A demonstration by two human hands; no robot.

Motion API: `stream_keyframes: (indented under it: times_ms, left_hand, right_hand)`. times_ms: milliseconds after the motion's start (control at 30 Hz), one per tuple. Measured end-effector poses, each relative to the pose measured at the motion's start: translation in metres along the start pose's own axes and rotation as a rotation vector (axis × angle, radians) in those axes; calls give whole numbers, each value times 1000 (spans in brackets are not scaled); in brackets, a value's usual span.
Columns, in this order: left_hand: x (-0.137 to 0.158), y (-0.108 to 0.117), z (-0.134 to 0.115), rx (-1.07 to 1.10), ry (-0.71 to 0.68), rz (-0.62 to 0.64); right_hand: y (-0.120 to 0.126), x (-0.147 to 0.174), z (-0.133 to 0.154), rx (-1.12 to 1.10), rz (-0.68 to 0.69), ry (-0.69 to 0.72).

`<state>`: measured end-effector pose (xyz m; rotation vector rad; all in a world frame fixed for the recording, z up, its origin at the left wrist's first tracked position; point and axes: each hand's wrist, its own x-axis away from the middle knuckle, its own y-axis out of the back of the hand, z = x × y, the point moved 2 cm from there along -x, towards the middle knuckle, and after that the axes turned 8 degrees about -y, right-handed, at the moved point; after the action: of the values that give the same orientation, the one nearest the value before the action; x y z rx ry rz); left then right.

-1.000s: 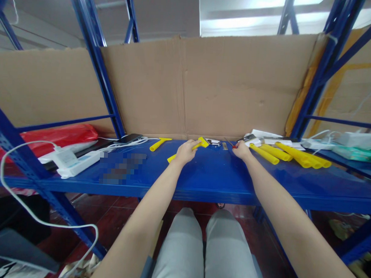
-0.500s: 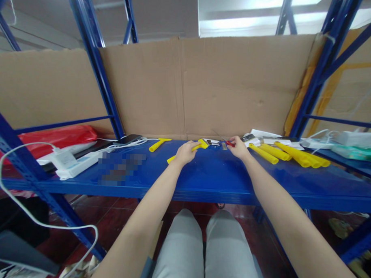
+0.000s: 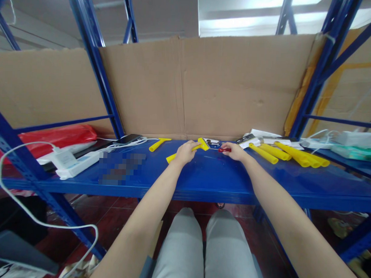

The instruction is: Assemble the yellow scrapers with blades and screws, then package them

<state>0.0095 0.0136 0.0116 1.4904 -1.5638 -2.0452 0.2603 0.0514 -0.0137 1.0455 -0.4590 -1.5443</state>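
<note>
My left hand is closed around a yellow scraper, whose wide head points right and whose handle end shows left of the wrist. Closed on a red-handled screwdriver is my right hand. The screwdriver's thin shaft points left toward the scraper head; whether its tip touches is too small to tell. Small metal parts lie on the blue shelf just behind the scraper head. Another yellow scraper lies to the left of my left hand.
Several yellow handles lie on the right, beside white packets. At the left are a white power strip, a dark phone and a red bag. A cardboard sheet stands behind the blue shelf.
My right hand has moved a little left, and the screwdriver has turned from pointing up and back to pointing left at the scraper head. My left hand has barely moved.
</note>
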Motion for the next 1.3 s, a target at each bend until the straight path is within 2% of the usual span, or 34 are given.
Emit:
stream_keyframes:
  times_ms: [167,400,967,1300]
  left_hand:
    - [0,-1,-1,-32,-21,23]
    - [-1,-3,0,-31,-25,34]
    - [-1,-2,-3,-31,-19,44]
    - [0,-5,-3,-8,-31,45]
  right_hand:
    - [1,4,7,21,105,73]
    - [4,9,14,26,151,48]
    - [-6,0,2,23,101,-40]
    - [-3,2,10,29,57,-8]
